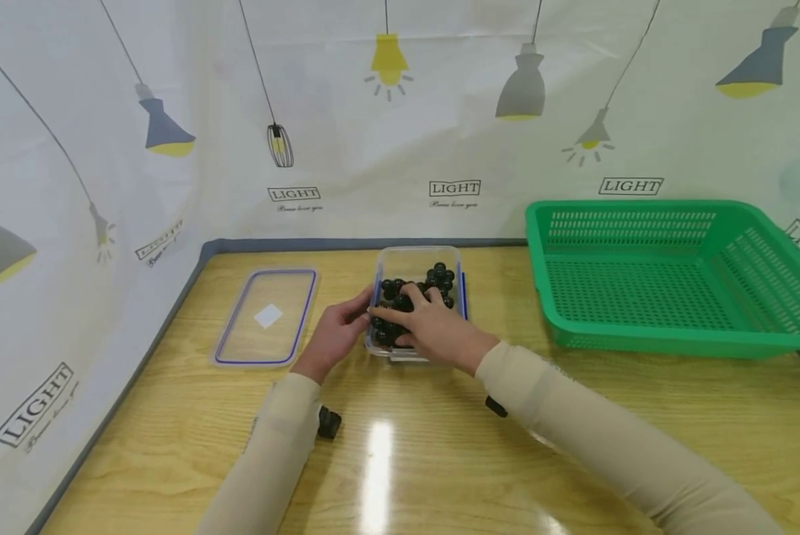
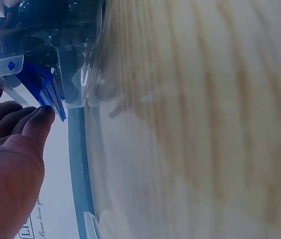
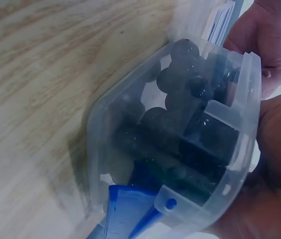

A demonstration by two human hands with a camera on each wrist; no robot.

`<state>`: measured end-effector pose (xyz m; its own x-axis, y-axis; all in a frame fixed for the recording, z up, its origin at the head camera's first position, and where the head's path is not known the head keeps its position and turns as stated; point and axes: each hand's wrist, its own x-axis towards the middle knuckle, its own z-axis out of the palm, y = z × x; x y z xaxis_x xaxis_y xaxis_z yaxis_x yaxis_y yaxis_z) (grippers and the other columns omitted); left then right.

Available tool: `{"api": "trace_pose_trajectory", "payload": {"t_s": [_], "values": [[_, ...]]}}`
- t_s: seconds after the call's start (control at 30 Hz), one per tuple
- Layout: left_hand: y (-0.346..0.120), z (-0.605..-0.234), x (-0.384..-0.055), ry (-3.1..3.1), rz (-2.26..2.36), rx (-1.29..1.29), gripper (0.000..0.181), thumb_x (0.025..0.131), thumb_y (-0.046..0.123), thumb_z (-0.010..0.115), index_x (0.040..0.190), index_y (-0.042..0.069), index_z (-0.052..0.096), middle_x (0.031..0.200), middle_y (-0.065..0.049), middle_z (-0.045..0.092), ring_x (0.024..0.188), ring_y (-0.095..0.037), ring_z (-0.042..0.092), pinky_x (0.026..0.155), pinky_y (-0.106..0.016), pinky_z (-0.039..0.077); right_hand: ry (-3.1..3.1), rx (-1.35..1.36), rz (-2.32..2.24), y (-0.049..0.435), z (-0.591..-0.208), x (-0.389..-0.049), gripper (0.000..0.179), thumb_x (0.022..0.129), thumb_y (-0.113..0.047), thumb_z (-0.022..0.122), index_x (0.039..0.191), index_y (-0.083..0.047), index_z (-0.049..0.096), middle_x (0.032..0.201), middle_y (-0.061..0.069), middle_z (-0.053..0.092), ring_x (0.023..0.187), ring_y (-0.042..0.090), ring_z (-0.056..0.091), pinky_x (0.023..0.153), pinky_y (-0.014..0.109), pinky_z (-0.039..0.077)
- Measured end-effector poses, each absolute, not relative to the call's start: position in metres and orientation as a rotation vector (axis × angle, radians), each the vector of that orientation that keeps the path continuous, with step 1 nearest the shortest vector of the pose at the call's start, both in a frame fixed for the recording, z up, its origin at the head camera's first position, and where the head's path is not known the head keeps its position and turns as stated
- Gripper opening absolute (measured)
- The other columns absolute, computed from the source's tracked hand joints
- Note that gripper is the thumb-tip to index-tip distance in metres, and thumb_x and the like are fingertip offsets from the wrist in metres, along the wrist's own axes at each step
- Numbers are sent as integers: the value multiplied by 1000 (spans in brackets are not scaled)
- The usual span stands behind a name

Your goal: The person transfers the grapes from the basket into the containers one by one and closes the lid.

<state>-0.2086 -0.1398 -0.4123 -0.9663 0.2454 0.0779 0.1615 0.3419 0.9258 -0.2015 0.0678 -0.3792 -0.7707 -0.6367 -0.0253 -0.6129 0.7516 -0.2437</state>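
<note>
A clear plastic food box with blue latches stands on the table, holding bunches of shiny black grapes. Over the grapes my right hand reaches in from the right, its fingers spread and its index finger stretched toward the left rim. My left hand is at the box's left wall. In the left wrist view its straight fingers reach up to a blue latch hanging down. Through the box's cloudy wall, the right wrist view shows the grapes massed inside; the right fingertips are hidden there.
A clear lid with a blue seal lies flat at the left. The large green basket stands at the right. Behind the table rises a white sheet printed with lamps. Small black pieces show beside the forearms.
</note>
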Motion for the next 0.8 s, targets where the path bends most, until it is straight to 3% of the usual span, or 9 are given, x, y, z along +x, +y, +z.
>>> {"api": "trace_pose_trajectory", "payload": {"t_s": [0.43, 0.8], "values": [[-139, -402, -203, 2471, 1705, 361, 48, 100, 3, 50, 147, 1, 40, 145, -20, 44, 131, -36, 45, 106, -45, 40, 2855, -1047, -254, 66, -380, -202, 55, 103, -36, 50, 154, -38, 31, 152, 20, 25, 119, 45, 41, 57, 31, 55], [-141, -410, -207, 2534, 1668, 391, 48, 100, 3, 52, 146, 2, 42, 145, -19, 44, 128, -34, 49, 100, -40, 47, 2863, -949, -291, 69, -365, -195, 69, 100, -40, 55, 157, -37, 17, 156, 23, 17, 126, 50, 36, 74, 45, 58]]}}
